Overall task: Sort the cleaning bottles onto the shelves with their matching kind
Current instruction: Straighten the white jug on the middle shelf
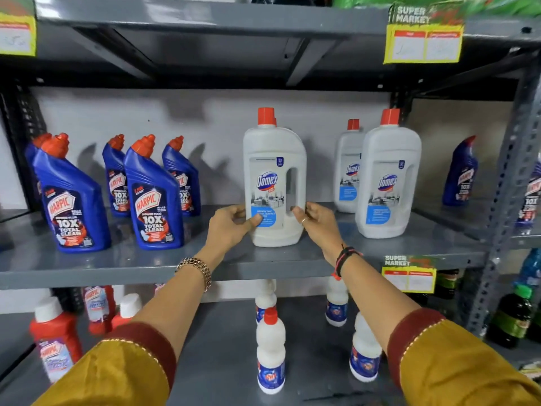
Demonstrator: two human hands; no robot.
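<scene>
A white Domex bottle [273,171] with a red cap stands upright on the middle grey shelf [164,268]. My left hand [231,225] grips its lower left side, thumb on the blue label. My right hand [317,222] holds its lower right side by the handle cut-out. Two more white Domex bottles [388,177] stand to the right on the same shelf. Several blue Harpic bottles [153,194] with red caps stand to the left.
A lone blue Harpic bottle [461,174] stands on the neighbouring shelf at right. On the lower shelf are red bottles [55,335] at left and small white bottles [270,350] in the middle. Yellow price tags [424,39] hang from shelf edges. Dark bottles [510,317] sit at far right.
</scene>
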